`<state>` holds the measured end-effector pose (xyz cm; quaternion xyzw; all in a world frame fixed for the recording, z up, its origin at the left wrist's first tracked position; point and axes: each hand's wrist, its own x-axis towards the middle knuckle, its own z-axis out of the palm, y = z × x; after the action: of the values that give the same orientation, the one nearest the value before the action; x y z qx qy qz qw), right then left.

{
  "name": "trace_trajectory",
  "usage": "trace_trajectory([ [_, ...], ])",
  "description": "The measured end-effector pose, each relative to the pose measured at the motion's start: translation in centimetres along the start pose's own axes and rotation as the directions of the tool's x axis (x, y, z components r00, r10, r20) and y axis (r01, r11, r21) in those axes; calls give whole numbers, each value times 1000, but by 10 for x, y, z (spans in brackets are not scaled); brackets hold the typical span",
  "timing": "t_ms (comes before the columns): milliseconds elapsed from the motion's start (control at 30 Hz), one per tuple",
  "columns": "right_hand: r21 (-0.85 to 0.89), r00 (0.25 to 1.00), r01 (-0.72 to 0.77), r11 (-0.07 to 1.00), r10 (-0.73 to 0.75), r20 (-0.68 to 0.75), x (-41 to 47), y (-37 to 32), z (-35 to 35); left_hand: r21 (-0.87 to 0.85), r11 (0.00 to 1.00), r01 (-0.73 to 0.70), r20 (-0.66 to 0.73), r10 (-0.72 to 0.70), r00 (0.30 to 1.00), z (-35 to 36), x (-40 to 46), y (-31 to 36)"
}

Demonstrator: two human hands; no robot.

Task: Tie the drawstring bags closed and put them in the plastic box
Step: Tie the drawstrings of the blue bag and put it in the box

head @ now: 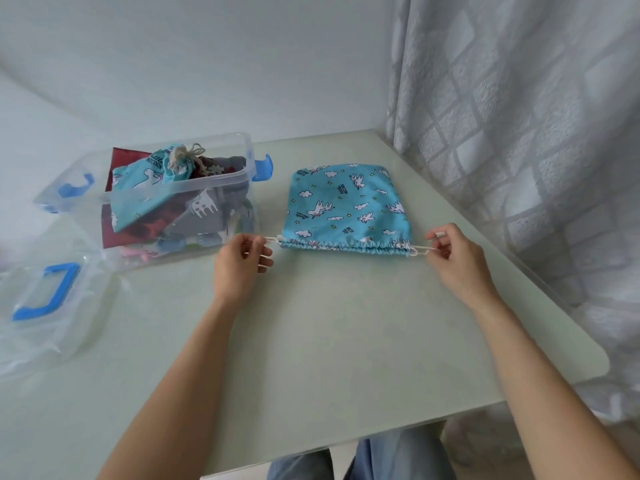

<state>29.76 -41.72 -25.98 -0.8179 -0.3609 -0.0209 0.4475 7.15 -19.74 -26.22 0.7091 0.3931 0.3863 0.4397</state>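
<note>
A blue unicorn-print drawstring bag lies flat on the pale table, its gathered mouth toward me. White drawstring ends stick out at both sides of the mouth. My left hand pinches the left string end. My right hand pinches the right string end. To the left stands the clear plastic box with blue latches. It holds several bags, with a tied blue unicorn bag on top.
The box's clear lid with a blue handle lies at the table's left front. A patterned grey curtain hangs along the table's right edge. A white wall runs behind. My knees show below the front edge.
</note>
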Motion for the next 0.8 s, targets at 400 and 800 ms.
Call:
trace_trajectory([
  [400,137,997,77,988,-76,-18,2,8,-4,-542,828,144,77,-121,990,-2,1,9],
  [800,52,990,56,997,-62,130,-3,9,-5,-732,651,201,165,-117,979,-9,-8,21],
])
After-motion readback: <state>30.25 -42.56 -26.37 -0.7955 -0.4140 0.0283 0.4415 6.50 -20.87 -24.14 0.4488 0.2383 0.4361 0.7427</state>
